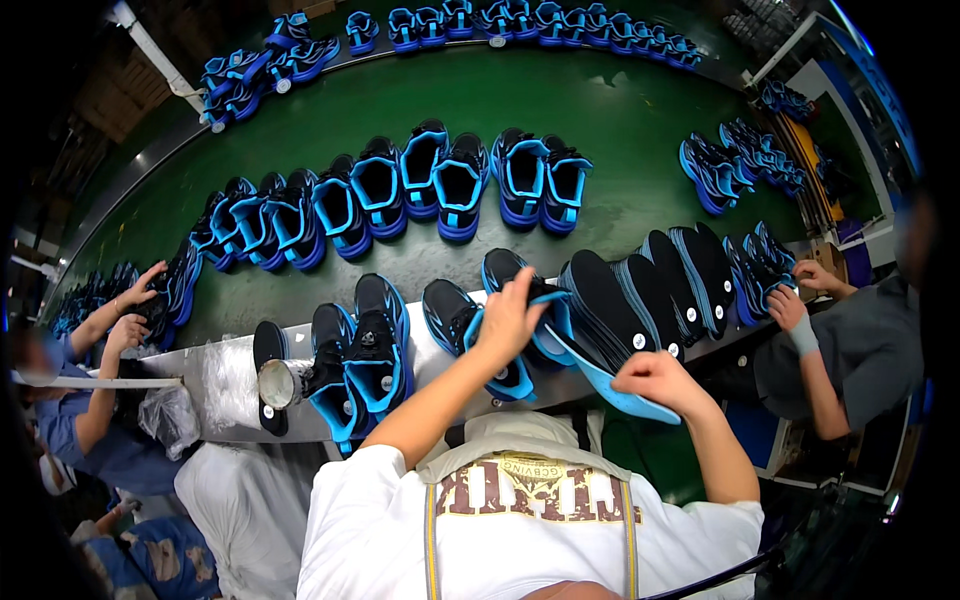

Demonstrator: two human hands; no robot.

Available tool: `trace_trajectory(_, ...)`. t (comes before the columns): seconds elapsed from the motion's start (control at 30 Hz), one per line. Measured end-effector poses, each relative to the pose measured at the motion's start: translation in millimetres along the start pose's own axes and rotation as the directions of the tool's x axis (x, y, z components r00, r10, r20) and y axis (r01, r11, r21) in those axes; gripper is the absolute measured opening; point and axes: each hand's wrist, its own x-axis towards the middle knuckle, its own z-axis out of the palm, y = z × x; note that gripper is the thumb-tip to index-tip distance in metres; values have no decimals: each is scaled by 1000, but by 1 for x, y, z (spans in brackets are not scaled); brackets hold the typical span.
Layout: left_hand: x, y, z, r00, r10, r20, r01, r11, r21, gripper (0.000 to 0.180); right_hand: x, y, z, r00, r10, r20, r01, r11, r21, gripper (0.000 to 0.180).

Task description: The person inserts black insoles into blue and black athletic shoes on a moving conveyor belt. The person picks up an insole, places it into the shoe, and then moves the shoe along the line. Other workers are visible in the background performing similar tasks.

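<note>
My right hand [662, 382] pinches the heel end of a light blue insole [612, 378], sole side showing. The insole's other end reaches into the opening of a black and blue sneaker [502, 268] on the metal ledge. Over that sneaker's collar and tongue, my left hand [508, 318] has its fingers closed; exactly which part they grip is partly hidden. Just left stands another sneaker [448, 308], its mate in look. Farther left is a pair, including a sneaker [380, 335] with an insole inside. Stacks of black insoles [605, 300] lie right of my hands.
A row of sneakers [375, 190] stands on the green belt [620, 140], with more along the far edge. On the ledge at left are a round tin [282, 383] and a single insole [268, 345]. Co-workers' hands handle sneakers at left [135, 305] and right [795, 295].
</note>
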Motion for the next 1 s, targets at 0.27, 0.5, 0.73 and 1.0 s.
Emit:
trace_trajectory(0.27,29,-30,-16,908,-289,303,310,951,-22,35,98,3,52,984,-167,-54,125,882,-454,15)
trace_trajectory(0.5,35,-30,-23,820,-288,494,443,867,-228,29,132,41,100,896,-424,-134,184,627,-757,10)
trace_trajectory(0.73,34,-33,-21,800,-343,493,498,837,-225,28,123,42,94,799,-558,-225,178,577,-797,10)
trace_trajectory(1.0,6,-24,7,895,443,59,-400,736,545,34,95,23,74,859,-473,-196,188,648,-738,14)
